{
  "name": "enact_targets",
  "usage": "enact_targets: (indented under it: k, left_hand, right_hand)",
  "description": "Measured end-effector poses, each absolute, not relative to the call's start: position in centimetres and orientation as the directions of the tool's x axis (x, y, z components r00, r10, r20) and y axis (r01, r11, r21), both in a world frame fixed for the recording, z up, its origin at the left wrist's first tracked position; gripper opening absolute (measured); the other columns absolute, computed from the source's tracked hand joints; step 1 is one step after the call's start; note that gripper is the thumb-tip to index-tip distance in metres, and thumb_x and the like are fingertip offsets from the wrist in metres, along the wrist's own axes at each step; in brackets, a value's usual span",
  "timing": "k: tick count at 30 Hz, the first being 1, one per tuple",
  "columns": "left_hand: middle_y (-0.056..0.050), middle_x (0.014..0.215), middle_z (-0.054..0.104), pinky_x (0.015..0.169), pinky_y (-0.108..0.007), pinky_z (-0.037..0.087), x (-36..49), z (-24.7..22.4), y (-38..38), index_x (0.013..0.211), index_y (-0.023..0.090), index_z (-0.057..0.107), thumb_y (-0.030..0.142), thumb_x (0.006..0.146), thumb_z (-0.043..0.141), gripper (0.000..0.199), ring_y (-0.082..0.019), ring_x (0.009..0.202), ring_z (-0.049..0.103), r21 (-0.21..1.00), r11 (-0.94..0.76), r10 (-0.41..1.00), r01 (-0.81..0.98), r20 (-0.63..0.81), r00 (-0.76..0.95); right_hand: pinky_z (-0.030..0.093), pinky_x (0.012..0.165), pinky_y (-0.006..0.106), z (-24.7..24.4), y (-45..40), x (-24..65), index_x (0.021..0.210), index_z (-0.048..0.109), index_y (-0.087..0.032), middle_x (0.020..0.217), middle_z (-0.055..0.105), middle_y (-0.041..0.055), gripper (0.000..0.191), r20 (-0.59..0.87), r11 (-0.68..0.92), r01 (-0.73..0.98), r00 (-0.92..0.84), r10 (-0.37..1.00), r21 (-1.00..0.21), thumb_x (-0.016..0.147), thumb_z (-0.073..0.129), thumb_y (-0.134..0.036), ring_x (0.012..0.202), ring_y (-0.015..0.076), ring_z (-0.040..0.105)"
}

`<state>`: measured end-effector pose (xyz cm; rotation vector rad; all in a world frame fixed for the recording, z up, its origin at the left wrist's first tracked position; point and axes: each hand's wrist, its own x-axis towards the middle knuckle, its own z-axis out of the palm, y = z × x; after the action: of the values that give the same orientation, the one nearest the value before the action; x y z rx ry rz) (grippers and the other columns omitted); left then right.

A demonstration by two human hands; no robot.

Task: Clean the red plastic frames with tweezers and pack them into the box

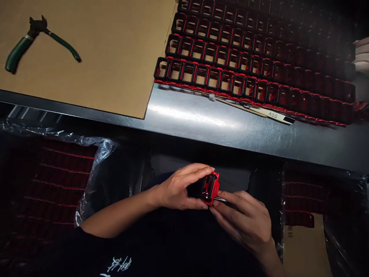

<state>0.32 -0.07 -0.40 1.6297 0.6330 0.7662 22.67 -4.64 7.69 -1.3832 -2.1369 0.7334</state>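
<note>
Over my lap, my left hand (184, 186) has its fingers and thumb closed on the two ends of a small red-and-black plastic housing (213, 188). The housing is tilted, with its hollow opening turned toward my left palm. My right hand (249, 215) pinches a thin silvery tool (220, 199) against the housing's right side. Most of that tool is hidden by my fingers, so its kind cannot be made out.
Rows of similar red-and-black housings (213, 77) stand on the metal table (184, 115). A cotton swab (211, 97) and a strip marked A55 (273, 114) lie before them. Green-handled cutters (37, 25) rest on cardboard (100, 57). Plastic-lined bins flank me. Another person's hand (362, 55) shows at right.
</note>
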Motion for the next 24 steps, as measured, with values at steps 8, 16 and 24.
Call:
enact_targets:
  k: [8, 16, 24]
  left_hand:
    - [-0.02, 0.135, 0.064, 0.103, -0.048, 0.058, 0.36, -0.32, 0.17, 0.157, 0.025, 0.036, 0.04, 0.08, 0.084, 0.092, -0.032, 0.123, 0.065, 0.984, -0.177, 0.75, 0.004, 0.132, 0.648]
    - [-0.021, 0.133, 0.063, 0.1, -0.048, 0.059, 0.13, -0.55, 0.04, 0.157, 0.024, 0.036, 0.041, 0.083, 0.081, 0.088, -0.03, 0.123, 0.065, 0.983, -0.183, 0.739, 0.013, 0.129, 0.661]
    - [-0.021, 0.127, 0.066, 0.096, -0.046, 0.06, -0.15, -0.39, 0.29, 0.155, 0.021, 0.04, 0.05, 0.083, 0.078, 0.086, -0.029, 0.116, 0.067, 0.972, -0.231, 0.741, 0.037, 0.151, 0.655]
  right_hand:
    - [0.058, 0.055, 0.027, 7.42, -4.77, 22.52, 0.094, 0.078, -0.022, 0.091, 0.081, 0.0059, 0.008, 0.102, 0.321, 0.658, -0.349, 0.932, -0.681, 0.088, 0.076, -0.018, 0.065, 0.0152, 0.068]
    - [0.06, 0.059, 0.027, 7.42, -4.63, 22.42, 0.097, 0.076, -0.019, 0.093, 0.08, 0.0068, 0.007, 0.046, 0.303, 0.625, -0.392, 0.919, -0.719, 0.092, 0.072, -0.017, 0.068, 0.0154, 0.069]
    - [0.059, 0.058, 0.026, 7.93, -4.03, 22.1, 0.094, 0.074, -0.018, 0.093, 0.079, 0.0056, 0.006, 0.008, 0.302, 0.613, -0.435, 0.901, -0.73, 0.094, 0.07, -0.015, 0.066, 0.0144, 0.065]
